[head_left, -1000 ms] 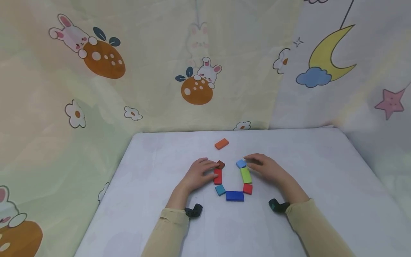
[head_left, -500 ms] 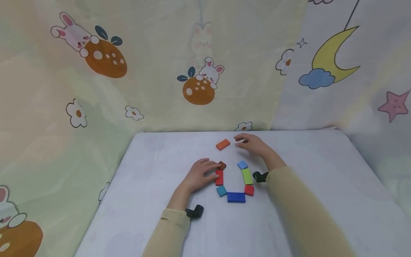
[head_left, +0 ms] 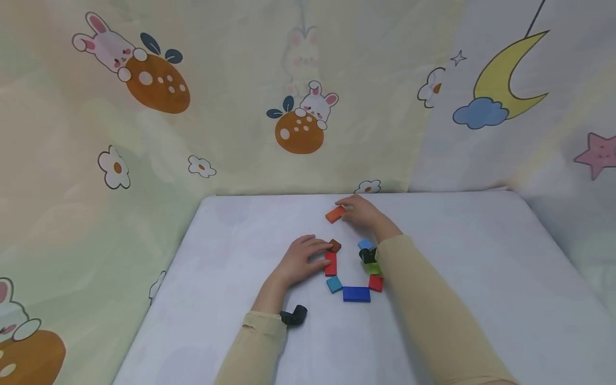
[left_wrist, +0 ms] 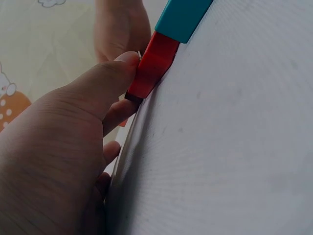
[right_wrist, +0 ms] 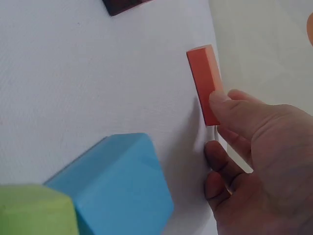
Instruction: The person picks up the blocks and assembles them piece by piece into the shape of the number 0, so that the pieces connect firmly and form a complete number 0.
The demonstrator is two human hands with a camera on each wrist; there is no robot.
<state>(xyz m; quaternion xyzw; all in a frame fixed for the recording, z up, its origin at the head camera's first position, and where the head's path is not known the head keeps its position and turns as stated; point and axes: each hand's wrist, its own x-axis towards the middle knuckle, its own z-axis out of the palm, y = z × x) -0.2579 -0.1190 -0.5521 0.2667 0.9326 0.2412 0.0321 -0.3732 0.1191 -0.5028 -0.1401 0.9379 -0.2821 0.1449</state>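
My right hand [head_left: 362,210] is at the orange block [head_left: 335,214] near the table's far edge. In the right wrist view its thumb lies on the near face of that orange block [right_wrist: 204,84], with fingers behind, pinching one end. My left hand [head_left: 300,260] rests at the left side of a row of blocks. Its thumb touches the red oblong block [left_wrist: 152,66], and its index finger reaches the brown block [head_left: 335,245]. That row curves on through a teal block [head_left: 334,284], a dark blue block [head_left: 356,294] and a red block [head_left: 376,283].
A green block [head_left: 372,269] and a light blue block [head_left: 365,244] form the right side, partly hidden by the right wrist's black camera [head_left: 368,255]. The white table [head_left: 231,240] ends at a patterned cloth backdrop [head_left: 231,107].
My right hand has moved from beside the light blue block, away and to the left, and now pinches the orange block. My left hand stays by the red and brown blocks.
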